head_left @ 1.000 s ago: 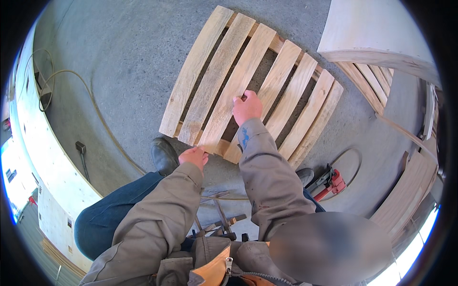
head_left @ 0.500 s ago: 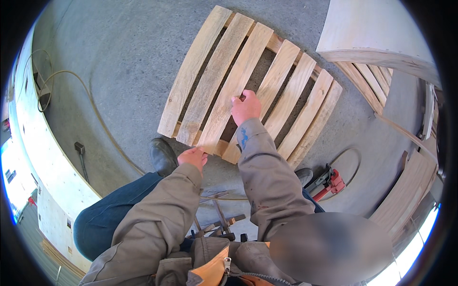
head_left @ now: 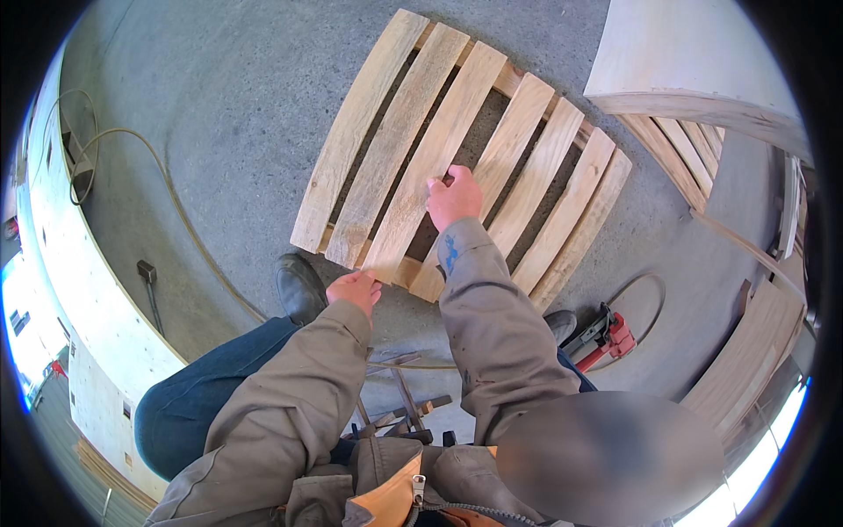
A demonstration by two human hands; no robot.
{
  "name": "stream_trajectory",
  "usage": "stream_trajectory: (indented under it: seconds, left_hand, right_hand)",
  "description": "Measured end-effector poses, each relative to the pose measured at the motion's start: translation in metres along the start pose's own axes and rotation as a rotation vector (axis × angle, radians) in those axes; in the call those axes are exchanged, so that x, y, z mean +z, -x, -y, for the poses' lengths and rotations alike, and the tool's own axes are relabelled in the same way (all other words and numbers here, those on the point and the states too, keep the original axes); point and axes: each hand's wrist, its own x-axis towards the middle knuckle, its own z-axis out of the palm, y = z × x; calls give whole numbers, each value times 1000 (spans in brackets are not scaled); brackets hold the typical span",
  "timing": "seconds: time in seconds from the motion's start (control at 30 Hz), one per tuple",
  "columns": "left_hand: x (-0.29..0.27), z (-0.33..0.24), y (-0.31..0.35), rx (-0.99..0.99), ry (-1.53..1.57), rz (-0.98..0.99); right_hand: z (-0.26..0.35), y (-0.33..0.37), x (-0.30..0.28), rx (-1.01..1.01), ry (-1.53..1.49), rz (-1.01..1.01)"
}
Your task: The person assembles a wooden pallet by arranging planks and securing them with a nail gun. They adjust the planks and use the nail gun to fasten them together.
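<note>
A wooden pallet [head_left: 457,167] of pale slats lies flat on the grey concrete floor [head_left: 219,132] just ahead of your feet. Your right hand [head_left: 454,197] rests on one of its middle slats, fingers curled in with something small and dark pinched at the fingertips; what it is cannot be told. Your left hand [head_left: 354,288] sits at the pallet's near edge, fingers loosely bent against the end of a slat, holding nothing visible. Compared with half a second ago, both hands are in much the same places and the pallet has not shifted. Your dark boot [head_left: 299,285] stands just left of the left hand. A red tool [head_left: 604,335] with its looping hose lies on the floor to your right, and a curved plywood wall [head_left: 88,290] sweeps along your left.
</note>
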Motion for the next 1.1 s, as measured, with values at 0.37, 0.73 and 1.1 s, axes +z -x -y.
stream_trajectory:
  seconds: [0.37, 0.73, 1.1]
  left_hand:
    - [-6, 3, -2, -10, -21, 10]
    - [-1, -3, -3, 5, -40, 26]
    - [1, -5, 5, 7, -37, 7]
  right_hand:
    - [-5, 0, 4, -63, 57, -6]
    - [-6, -10, 3, -35, 47, 3]
    - [-6, -7, 2, -16, 19, -1]
